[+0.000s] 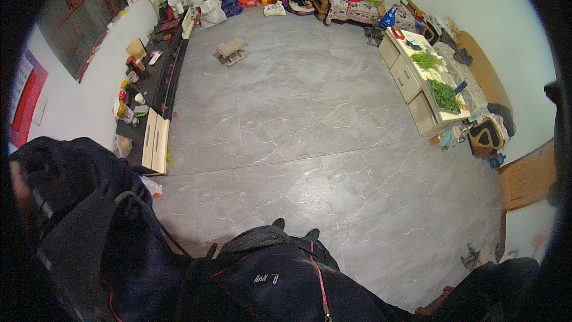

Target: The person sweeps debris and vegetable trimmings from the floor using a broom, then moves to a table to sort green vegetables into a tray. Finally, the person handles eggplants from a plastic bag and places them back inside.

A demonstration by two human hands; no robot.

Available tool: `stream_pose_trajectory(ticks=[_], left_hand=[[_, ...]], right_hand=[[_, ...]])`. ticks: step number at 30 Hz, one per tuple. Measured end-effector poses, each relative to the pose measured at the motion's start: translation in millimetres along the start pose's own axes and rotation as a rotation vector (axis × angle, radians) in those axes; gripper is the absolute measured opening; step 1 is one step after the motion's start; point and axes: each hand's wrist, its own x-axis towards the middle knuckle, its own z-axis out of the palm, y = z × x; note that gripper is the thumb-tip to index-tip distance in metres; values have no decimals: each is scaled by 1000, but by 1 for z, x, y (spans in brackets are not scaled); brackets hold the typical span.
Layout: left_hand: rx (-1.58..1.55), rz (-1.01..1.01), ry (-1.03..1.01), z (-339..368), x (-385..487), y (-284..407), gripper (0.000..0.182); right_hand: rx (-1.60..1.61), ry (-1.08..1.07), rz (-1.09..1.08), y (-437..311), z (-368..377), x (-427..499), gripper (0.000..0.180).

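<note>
My left arm, in a dark sleeve [80, 179], is raised and bent at the left. A blurred strip of my left hand [20, 183] shows at the dark rim, its fingers hidden. My right hand is out of view; only a dark sleeve [491, 286] shows at the lower right. Below me are my dark zipped jacket [268, 281] and the tips of two dark shoes [279, 222]. Grey marbled floor tiles [286, 129] spread out before me. A low wooden stool [232, 50] stands on them, towards the far left.
Along the left wall runs a long black-topped cabinet [156, 71] with jars and cups. At right, a pale drawer table [402, 74] holds a tray of green leaves [443, 96] and a bunch of green stalks [424, 60]. A cluttered wooden sofa [353, 11] stands at the back.
</note>
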Motion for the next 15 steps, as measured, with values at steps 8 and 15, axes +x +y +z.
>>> stream_pose_trajectory(ticks=[8,15], left_hand=[[105,-33,-28,35,51,-43,34],[130,-39,-6,53,82,-62,34]], right_hand=[[-70,25,224,61,-30,-30,19],[-82,49,333,78,-58,-46,19]])
